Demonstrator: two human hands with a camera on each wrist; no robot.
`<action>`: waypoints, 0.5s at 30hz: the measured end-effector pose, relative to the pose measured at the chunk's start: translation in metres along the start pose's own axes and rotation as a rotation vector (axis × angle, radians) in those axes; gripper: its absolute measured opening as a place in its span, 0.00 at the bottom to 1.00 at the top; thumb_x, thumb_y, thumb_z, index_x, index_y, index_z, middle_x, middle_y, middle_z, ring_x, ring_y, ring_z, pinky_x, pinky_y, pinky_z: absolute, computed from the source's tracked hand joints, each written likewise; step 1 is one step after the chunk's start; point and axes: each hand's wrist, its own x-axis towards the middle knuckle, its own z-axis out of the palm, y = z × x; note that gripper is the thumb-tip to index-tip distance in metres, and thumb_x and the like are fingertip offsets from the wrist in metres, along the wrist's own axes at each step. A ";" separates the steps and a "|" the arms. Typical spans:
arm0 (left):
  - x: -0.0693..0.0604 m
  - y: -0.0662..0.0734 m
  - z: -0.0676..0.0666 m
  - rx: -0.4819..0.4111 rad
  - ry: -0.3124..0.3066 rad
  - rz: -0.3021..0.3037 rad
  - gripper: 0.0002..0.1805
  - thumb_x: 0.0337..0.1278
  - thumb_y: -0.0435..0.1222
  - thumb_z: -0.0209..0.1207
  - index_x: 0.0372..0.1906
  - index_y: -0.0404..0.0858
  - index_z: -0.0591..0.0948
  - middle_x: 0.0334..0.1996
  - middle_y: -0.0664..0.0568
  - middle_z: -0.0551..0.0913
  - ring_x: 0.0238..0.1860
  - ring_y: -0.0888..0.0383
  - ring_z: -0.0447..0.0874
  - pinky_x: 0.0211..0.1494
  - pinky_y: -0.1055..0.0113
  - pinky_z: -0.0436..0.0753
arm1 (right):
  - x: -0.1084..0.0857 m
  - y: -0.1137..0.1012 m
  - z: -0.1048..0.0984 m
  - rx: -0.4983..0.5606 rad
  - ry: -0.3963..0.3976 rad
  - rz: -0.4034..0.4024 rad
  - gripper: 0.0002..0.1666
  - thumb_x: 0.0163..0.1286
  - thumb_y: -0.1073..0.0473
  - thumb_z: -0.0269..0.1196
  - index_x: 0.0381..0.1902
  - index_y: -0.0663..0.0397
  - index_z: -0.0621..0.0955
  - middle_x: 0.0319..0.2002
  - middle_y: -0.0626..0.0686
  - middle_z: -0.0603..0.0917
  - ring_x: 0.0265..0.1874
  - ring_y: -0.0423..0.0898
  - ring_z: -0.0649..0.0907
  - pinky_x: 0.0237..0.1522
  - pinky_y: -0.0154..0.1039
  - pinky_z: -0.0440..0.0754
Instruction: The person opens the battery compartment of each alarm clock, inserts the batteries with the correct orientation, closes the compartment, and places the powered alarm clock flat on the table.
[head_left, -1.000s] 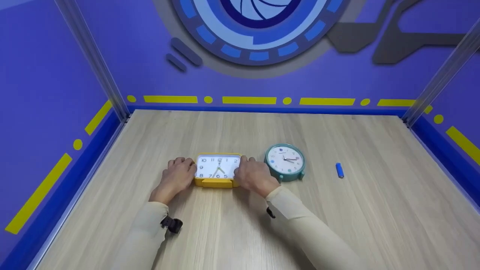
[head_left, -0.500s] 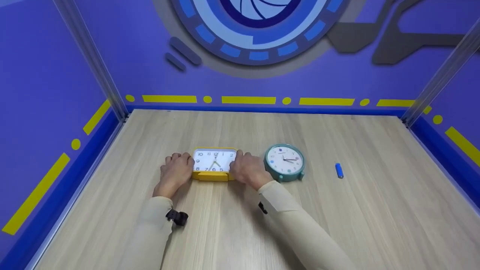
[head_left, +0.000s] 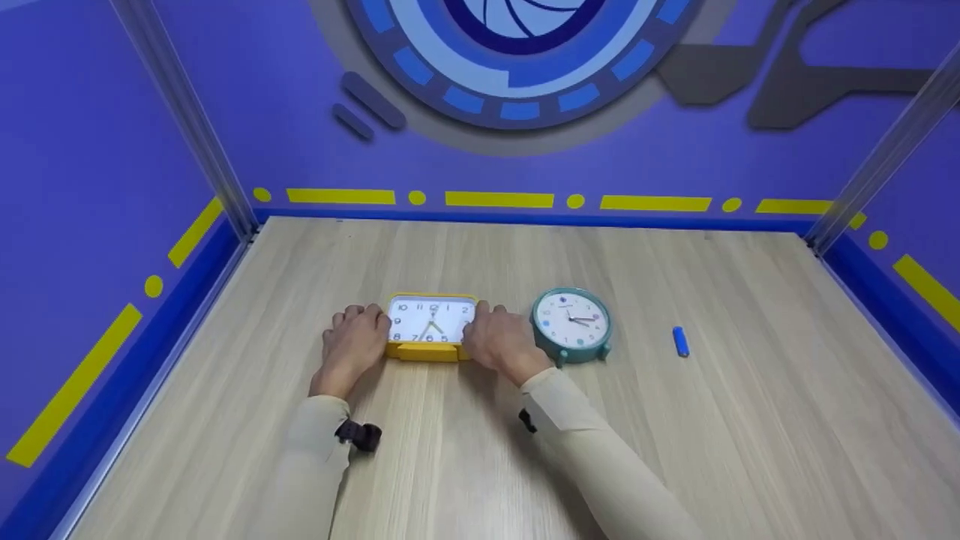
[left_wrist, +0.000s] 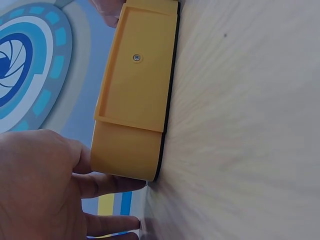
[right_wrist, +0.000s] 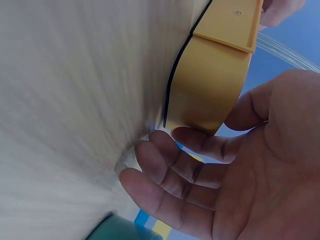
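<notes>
From here I see the left hand point(head_left: 352, 349) and right hand point(head_left: 502, 341) pinching the yellow clock point(head_left: 430, 326) at nine and three. The green clock point(head_left: 571, 324) crowds three; surface point(head_left: 465, 259) stretches toward twelve.

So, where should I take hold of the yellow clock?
Probably by its two short ends, with one hand from each side. The yellow clock lies face up on the table, longer from side to side, and those ends rise rounded above the wood. The left hand and right hand grip it there now.
</notes>
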 end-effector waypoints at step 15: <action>0.001 -0.002 0.000 -0.026 -0.009 -0.008 0.27 0.85 0.44 0.41 0.71 0.30 0.75 0.71 0.31 0.70 0.71 0.31 0.64 0.70 0.33 0.62 | -0.007 0.008 0.005 -0.024 0.083 -0.026 0.28 0.89 0.47 0.44 0.66 0.64 0.75 0.45 0.59 0.80 0.36 0.52 0.78 0.40 0.46 0.80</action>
